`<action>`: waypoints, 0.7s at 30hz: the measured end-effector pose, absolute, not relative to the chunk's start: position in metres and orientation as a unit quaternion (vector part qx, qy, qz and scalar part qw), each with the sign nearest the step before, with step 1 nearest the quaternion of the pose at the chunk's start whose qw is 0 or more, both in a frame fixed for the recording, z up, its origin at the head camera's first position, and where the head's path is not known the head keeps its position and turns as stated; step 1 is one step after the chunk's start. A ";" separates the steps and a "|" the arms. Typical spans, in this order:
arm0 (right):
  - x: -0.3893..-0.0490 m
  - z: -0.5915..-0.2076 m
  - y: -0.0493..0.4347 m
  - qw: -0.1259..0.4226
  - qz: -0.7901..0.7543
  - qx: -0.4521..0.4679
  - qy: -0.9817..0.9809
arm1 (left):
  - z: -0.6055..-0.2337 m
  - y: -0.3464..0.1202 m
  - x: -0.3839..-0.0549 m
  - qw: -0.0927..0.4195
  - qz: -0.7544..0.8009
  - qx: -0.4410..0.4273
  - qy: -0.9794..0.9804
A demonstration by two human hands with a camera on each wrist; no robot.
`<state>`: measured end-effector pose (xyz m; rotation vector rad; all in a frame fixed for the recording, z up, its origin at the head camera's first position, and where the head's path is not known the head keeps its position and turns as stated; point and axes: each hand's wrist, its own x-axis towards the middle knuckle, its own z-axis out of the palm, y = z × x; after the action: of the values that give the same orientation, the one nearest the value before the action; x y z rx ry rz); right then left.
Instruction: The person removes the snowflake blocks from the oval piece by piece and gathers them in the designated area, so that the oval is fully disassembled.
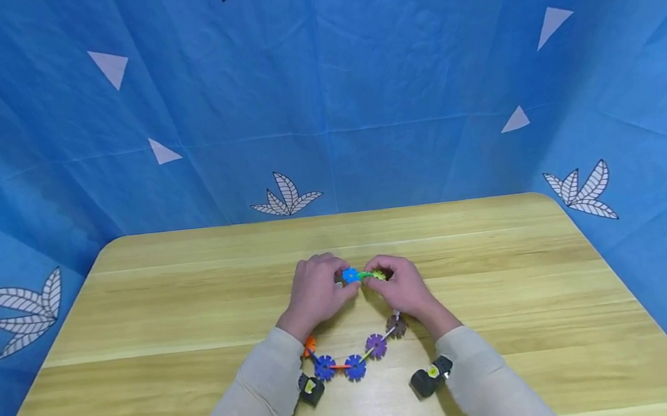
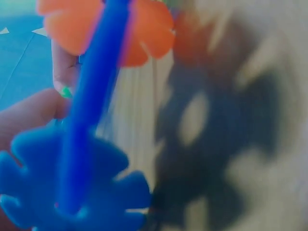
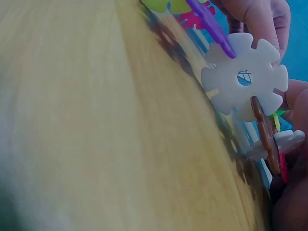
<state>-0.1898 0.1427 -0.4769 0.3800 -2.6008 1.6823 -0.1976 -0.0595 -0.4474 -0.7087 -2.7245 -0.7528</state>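
Note:
A chain of notched plastic discs loops over the table. In the head view my left hand (image 1: 320, 288) pinches a light blue disc (image 1: 350, 275) at the top of the loop. Facing it, my right hand (image 1: 400, 284) holds a yellow-green disc (image 1: 379, 274), and a green disc (image 1: 365, 274) sits edge-on between the fingertips. Lower in the loop are an orange disc (image 1: 309, 345), two dark blue discs, a purple disc (image 1: 376, 345) and a brown disc (image 1: 396, 326). A white disc (image 3: 262, 53) hangs near the right hand in the right wrist view. My hands hide part of the chain.
The wooden table (image 1: 197, 295) runs under both arms. Behind it hangs a blue cloth (image 1: 322, 88) with leaf prints. Black wrist cameras (image 1: 311, 389) sit beside the sleeves, close to the chain's lower end.

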 end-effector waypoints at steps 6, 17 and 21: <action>-0.191 -0.475 0.150 0.023 0.563 0.085 -0.822 | -0.434 -0.081 -0.202 0.161 -0.315 -0.182 -0.917; -0.172 -0.438 0.138 -0.012 0.568 0.099 -0.817 | -0.433 -0.099 -0.196 0.122 -0.356 -0.116 -0.919; -0.170 -0.434 0.138 -0.011 0.565 0.098 -0.819 | -0.440 -0.109 -0.199 0.120 -0.358 -0.090 -0.922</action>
<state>-0.1702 0.1377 -0.4345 0.3093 -2.5916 1.7871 -0.1993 -0.1087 -0.4399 -0.2624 -2.6937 -1.0453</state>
